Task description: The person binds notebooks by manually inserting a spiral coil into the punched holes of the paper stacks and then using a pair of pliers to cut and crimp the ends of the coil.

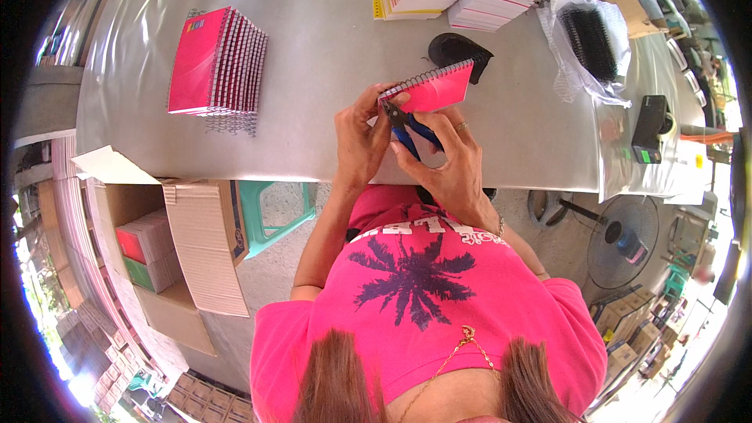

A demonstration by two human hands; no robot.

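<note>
Hair (341, 376): this side of table (313, 70)
Notebook (440, 91): over table; I'd judge light, bendy, slick; I'd grip cover (452, 86), spare coil (427, 78)
Left hand (362, 141): pinching coil end
Right hand (458, 168): fingers round pliers (404, 138)

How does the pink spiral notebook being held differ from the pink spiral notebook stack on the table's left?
The pink spiral notebook is single; the pink spiral notebook stack holds many. The notebook is held in the left hand; the stack rests on the gray table. Blue-handled pliers are at the notebook's coil end; no tool touches the stack. Both share pink covers and wire coils.
</note>
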